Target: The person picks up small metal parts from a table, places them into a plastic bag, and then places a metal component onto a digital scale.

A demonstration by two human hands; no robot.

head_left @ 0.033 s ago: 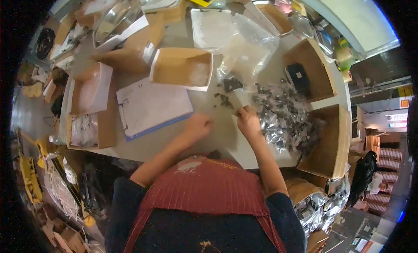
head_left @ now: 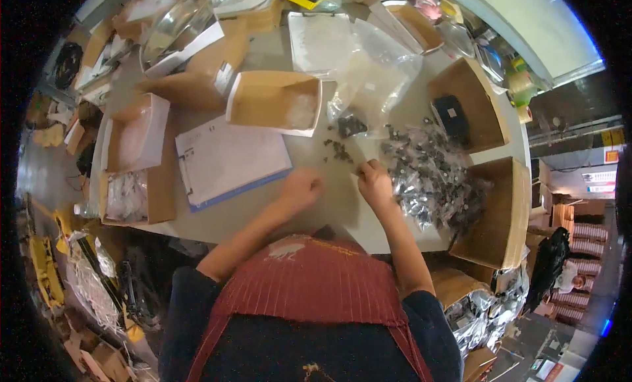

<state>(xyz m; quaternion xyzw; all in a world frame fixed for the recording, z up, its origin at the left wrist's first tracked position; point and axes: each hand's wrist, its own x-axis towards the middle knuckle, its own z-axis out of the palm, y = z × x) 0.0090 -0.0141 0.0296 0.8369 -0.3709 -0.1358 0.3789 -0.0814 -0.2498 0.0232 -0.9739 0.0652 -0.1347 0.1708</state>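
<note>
My left hand [head_left: 303, 186] is closed just above the table, beside the lower right corner of a clipboard with white paper [head_left: 230, 155]. Its fingers are curled, and whatever they may hold is hidden. Across a narrow gap, my right hand [head_left: 375, 181] is closed in a pinch, too small a detail to show what lies between the fingertips. Just beyond it lie several small loose black parts [head_left: 338, 151]. A large clear plastic bag [head_left: 375, 69] has dark parts at its near end. To the right spreads a pile of small clear packets with dark pieces [head_left: 431, 178].
An open shallow carton [head_left: 270, 96] stands beyond the clipboard. Two boxes, one white [head_left: 155, 135] and one brown [head_left: 161, 201], sit at the left. Brown cartons [head_left: 503, 214] flank the packet pile on the right. Another clipboard [head_left: 319, 40] lies at the back.
My left hand has shifted very slightly upward in the picture, its fingers still curled. My right hand stays in place.
</note>
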